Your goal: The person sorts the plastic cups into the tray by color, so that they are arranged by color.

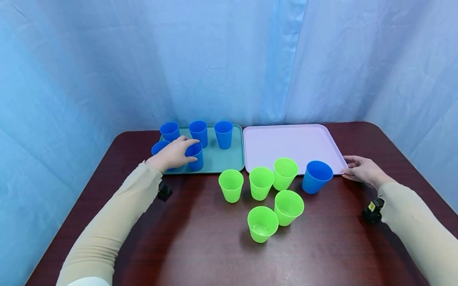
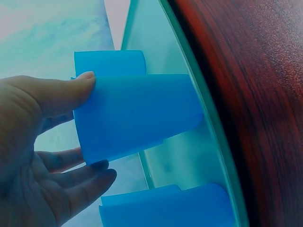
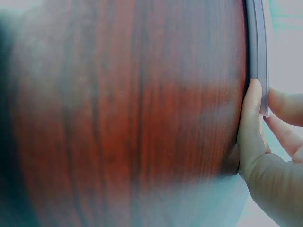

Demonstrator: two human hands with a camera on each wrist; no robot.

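Blue plastic cup [image 1: 195, 155] stands at teal tray's [image 1: 229, 159] front-left corner, left hand [image 1: 173, 154] curled round it. Right hand [image 1: 361, 170] pinches lilac tray's [image 1: 286, 143] near-right rim; bare table [image 1: 200, 254] lies nearer the person.

blue cup [image 1: 195, 155] | upright | on teal tray [image 1: 222, 161] | near edge

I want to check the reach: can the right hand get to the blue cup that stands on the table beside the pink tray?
Probably yes. The right hand holds the pink tray at its near corner, and the blue cup stands just beside it on the table, with nothing between them.
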